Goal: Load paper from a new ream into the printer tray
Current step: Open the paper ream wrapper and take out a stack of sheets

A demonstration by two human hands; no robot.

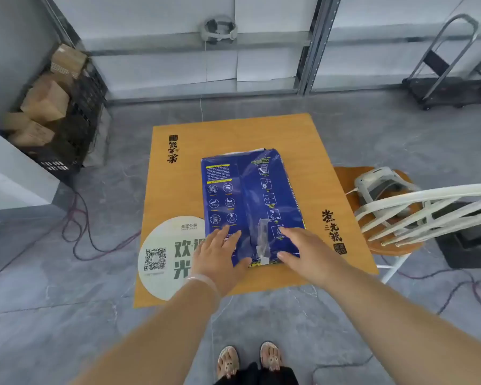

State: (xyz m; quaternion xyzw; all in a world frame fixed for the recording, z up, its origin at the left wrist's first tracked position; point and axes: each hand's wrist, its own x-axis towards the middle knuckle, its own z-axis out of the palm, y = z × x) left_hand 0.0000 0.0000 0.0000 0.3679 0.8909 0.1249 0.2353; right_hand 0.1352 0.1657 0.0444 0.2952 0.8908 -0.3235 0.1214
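A blue wrapped paper ream (247, 198) lies flat on a small orange table (303, 151), printed side up, with a strip of clear tape near its front end. My left hand (217, 255) rests flat on the ream's near left corner, fingers spread. Over the near right corner my right hand (303, 248) lies with fingers apart, thumb at the front edge. Neither hand has closed around the pack. No printer tray is visible.
A round white QR sticker (164, 257) marks the table's near left. A chair (400, 215) with a white headset stands to the right. A black crate of cardboard boxes (53, 107) sits far left, a folded trolley (442, 79) far right. Cables run over the grey floor.
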